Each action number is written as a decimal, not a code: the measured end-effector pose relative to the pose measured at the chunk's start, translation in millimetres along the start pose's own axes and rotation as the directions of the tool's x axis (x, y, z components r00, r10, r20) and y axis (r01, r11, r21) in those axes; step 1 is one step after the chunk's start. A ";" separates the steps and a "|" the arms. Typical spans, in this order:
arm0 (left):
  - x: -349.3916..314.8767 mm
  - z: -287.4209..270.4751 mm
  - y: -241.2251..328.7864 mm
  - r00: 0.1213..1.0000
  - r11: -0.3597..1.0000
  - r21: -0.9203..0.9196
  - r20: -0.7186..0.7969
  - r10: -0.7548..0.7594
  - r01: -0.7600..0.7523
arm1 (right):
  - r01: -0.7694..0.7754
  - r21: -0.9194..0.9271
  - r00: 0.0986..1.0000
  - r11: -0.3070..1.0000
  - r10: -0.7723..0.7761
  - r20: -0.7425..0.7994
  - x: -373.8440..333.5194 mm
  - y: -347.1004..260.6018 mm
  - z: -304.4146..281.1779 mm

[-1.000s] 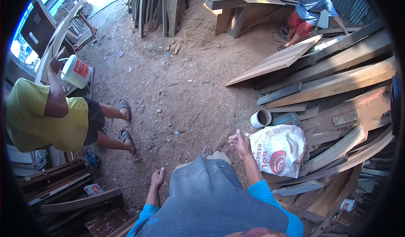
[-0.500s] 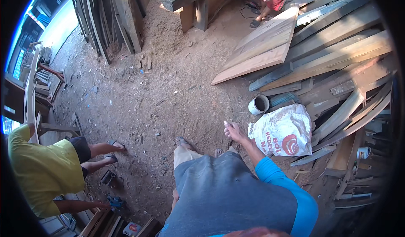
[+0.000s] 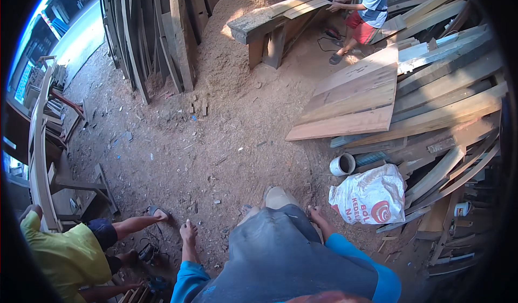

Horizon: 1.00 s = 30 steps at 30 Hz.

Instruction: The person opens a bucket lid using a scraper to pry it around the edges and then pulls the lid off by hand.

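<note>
My left hand (image 3: 189, 234) hangs ahead of my body on the left, over the dusty ground. Its fingers look curled in, and nothing shows in them. On the right, my right hand (image 3: 318, 216) is low beside my thigh. My clothes partly cover it, so its fingers cannot be made out well. The nearest thing to it is a white sack (image 3: 369, 195) with red print, lying on the ground but apart from the hand. Just beyond the sack stands a white bucket (image 3: 342, 165).
A joined wood panel (image 3: 350, 100) leans on stacked planks (image 3: 453, 95) at the right. One person stands by a wooden workbench (image 3: 270, 22) at the back; another, in a yellow shirt (image 3: 70, 257), bends at the left. Upright boards (image 3: 175, 33) lean behind a sawdust heap (image 3: 229, 60).
My left hand has swung forward into view. My right hand has dropped back towards my thigh. The view has shifted, showing more of the workbench and the far person.
</note>
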State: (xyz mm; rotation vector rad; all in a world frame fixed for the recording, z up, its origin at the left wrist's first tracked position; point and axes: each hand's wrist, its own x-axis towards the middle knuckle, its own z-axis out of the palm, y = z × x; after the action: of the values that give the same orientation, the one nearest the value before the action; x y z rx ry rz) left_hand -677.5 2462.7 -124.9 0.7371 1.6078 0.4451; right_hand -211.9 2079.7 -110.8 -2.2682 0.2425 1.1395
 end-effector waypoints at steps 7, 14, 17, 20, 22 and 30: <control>32.5 66.4 23.2 0.987 0.995 -0.048 0.144 -0.077 0.085 | -0.114 -0.032 0.992 0.993 0.115 0.059 37.0 -24.0 22.7; 3.0 119.9 75.6 0.942 0.973 0.146 0.262 -0.211 0.178 | 0.006 0.105 1.000 0.994 -0.006 -0.007 79.1 -143.3 46.5; 11.9 120.7 101.5 0.959 0.973 0.176 0.212 -0.186 0.150 | 0.097 0.039 0.995 0.995 -0.096 -0.026 104.8 -196.2 37.5; 43.8 101.6 108.6 0.962 0.983 0.122 0.217 -0.163 0.139 | 0.131 0.061 0.987 0.990 -0.124 -0.098 95.2 -237.2 33.8; 56.8 104.4 125.6 0.980 0.974 0.207 0.152 -0.130 0.097 | 0.140 0.069 0.977 0.988 -0.127 -0.173 110.7 -239.3 30.3; 119.8 72.7 183.4 0.954 0.964 0.252 0.260 -0.147 0.080 | 0.070 0.082 0.970 0.994 -0.049 -0.237 104.8 -144.8 95.1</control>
State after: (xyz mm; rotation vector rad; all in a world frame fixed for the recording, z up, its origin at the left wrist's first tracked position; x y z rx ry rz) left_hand -573.7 2667.8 -104.0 0.8422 1.4421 0.0575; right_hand -152.8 2262.0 -176.2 -2.3125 0.3101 0.8122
